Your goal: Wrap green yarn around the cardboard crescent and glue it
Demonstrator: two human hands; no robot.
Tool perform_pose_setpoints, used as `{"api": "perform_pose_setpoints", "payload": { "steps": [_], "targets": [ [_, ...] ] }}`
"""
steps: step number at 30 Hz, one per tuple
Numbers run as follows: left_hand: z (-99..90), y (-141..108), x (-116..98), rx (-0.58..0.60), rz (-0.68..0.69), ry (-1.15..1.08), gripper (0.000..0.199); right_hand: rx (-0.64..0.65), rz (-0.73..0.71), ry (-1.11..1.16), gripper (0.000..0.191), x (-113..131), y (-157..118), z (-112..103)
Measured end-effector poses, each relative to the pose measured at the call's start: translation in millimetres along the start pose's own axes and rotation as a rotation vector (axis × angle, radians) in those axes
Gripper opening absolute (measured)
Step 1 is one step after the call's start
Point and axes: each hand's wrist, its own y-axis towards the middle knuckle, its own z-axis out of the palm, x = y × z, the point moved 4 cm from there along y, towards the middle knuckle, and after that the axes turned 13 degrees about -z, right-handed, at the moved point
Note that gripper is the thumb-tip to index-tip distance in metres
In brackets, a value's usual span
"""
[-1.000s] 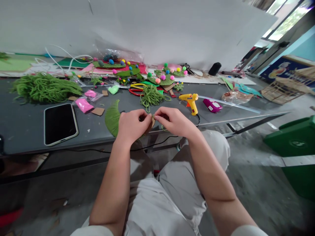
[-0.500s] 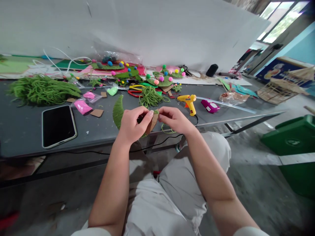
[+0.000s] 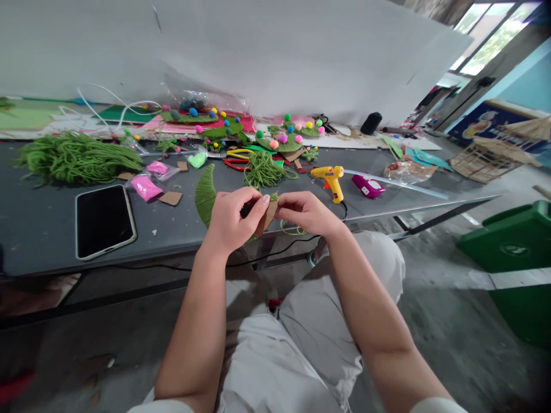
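Observation:
My left hand (image 3: 235, 218) is closed around a cardboard piece (image 3: 267, 217), thumb on top. Its bare brown face shows between my hands, with a bit of green at the upper tip. A curved green yarn-wrapped leaf shape (image 3: 205, 192) sticks out to the left of that hand; whether it is one piece with the cardboard is hidden. My right hand (image 3: 307, 212) has thumb and fingers pinched at the cardboard's right edge, on what looks like green yarn (image 3: 293, 229), which hangs in a loose loop below the fingers. A tangle of green yarn (image 3: 262, 171) lies just beyond my hands.
A yellow glue gun (image 3: 330, 180) and a purple box (image 3: 368, 186) lie to the right. On the left are a phone (image 3: 105, 221), pink packets (image 3: 145, 187) and a large yarn bundle (image 3: 77, 158). Pom-pom-covered leaves (image 3: 282, 140) and scissors (image 3: 215, 154) lie behind. A green bin (image 3: 512, 238) stands right.
My right hand's fingers have shifted slightly at the cardboard's edge, and the yarn loop below has changed shape. My left hand keeps its grip in nearly the same place.

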Motion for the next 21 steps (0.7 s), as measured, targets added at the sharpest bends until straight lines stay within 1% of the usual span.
{"api": "perform_pose_setpoints", "payload": {
  "steps": [2,5,6,9,12,17,21],
  "targets": [
    [-0.5,0,0,-0.007,0.002,0.010,0.028,0.012,0.022,0.044,0.022,2,-2,-3],
    [-1.3,-1,0,-0.019,0.006,0.025,0.027,-0.010,0.076,0.099,0.046,5,-6,-9],
    [-1.4,-1,0,-0.024,0.007,0.033,0.027,-0.032,0.098,0.110,0.047,6,-7,-11],
    [-0.7,0,1,-0.036,0.005,0.068,0.027,-0.126,0.142,0.173,0.036,7,-7,-12],
    [0.7,-1,1,-0.057,-0.001,0.113,0.026,-0.205,0.131,0.168,0.039,8,-3,-6],
    [3.7,-1,0,-0.075,-0.002,0.186,0.029,-0.299,0.104,0.022,0.032,6,3,3],
    [5.5,0,0,-0.055,-0.005,0.185,0.028,-0.399,0.063,-0.156,0.038,1,6,-2]
  ]
}}
